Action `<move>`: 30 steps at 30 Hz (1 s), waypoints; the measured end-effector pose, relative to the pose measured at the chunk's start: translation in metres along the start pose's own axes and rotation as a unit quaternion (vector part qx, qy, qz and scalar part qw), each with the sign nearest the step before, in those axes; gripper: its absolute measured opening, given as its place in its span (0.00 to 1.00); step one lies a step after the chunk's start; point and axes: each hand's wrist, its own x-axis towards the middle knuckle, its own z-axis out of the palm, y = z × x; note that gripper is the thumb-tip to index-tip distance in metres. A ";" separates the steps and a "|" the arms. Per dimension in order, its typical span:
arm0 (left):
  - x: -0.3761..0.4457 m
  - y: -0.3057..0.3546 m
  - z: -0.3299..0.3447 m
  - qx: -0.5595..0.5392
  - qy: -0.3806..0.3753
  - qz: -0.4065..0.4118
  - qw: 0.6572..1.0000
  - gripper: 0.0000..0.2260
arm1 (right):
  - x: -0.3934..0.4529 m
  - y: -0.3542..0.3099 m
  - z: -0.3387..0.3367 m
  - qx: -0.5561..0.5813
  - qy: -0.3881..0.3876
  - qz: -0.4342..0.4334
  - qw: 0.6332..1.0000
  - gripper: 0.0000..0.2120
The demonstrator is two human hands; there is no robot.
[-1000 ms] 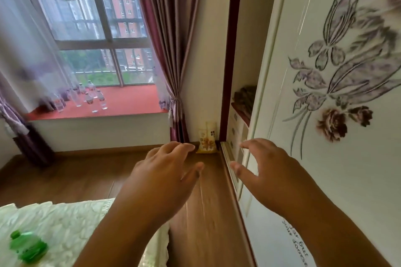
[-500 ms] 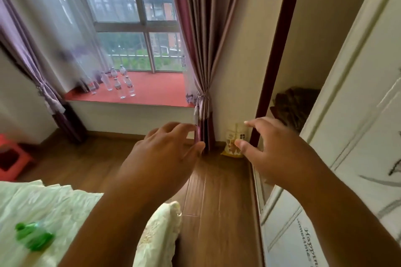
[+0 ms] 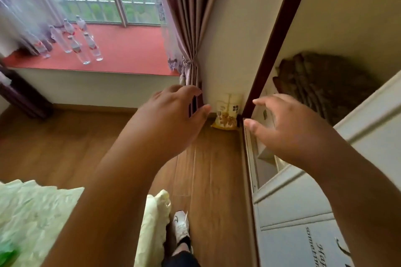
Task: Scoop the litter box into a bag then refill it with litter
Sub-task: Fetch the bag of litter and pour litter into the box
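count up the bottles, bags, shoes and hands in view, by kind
bottles: 6 on the red sill, blurred, so roughly
bag: 1, yellow
shoe: 1, white
hands: 2, left hand and right hand, both empty
total: 10

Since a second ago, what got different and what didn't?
The view has moved toward the corner, so the yellow bag looks nearer and a shoe now shows. Both hands, left and right, stay stretched out, holding nothing. The bag still leans against the wall; the bottles still stand on the sill.
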 end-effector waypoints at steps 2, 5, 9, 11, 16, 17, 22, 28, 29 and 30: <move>0.044 -0.008 0.000 0.004 -0.011 0.023 1.000 0.25 | 0.033 -0.003 0.000 -0.004 0.003 0.021 1.000 0.26; 0.113 -0.018 -0.010 0.004 -0.030 0.054 0.998 0.24 | 0.088 -0.010 -0.004 0.000 0.016 0.054 0.998 0.26; 0.192 -0.026 -0.020 0.002 -0.037 0.097 0.995 0.25 | 0.148 -0.013 -0.005 0.010 0.041 0.085 0.995 0.26; 0.222 -0.029 -0.023 0.006 -0.043 0.108 0.993 0.27 | 0.172 -0.011 -0.004 0.013 0.034 0.099 0.994 0.26; 0.296 -0.027 -0.022 0.009 -0.059 0.112 0.992 0.30 | 0.243 0.009 -0.010 0.027 0.042 0.118 0.992 0.27; 0.312 -0.026 -0.020 0.012 -0.057 0.111 0.992 0.28 | 0.260 0.016 -0.011 0.026 0.046 0.117 0.992 0.27; 0.387 -0.019 -0.010 0.035 -0.050 0.093 0.994 0.29 | 0.350 0.053 -0.017 0.044 0.042 0.094 0.994 0.27; 0.476 -0.008 0.007 0.048 -0.039 0.042 0.997 0.23 | 0.466 0.094 -0.015 0.060 -0.009 0.059 0.996 0.27; 0.490 -0.007 0.012 0.041 -0.037 0.034 0.998 0.23 | 0.482 0.099 -0.013 0.063 -0.018 0.052 0.996 0.27; 0.503 -0.005 0.017 0.034 -0.038 0.030 0.998 0.23 | 0.497 0.103 -0.011 0.065 -0.026 0.049 0.996 0.27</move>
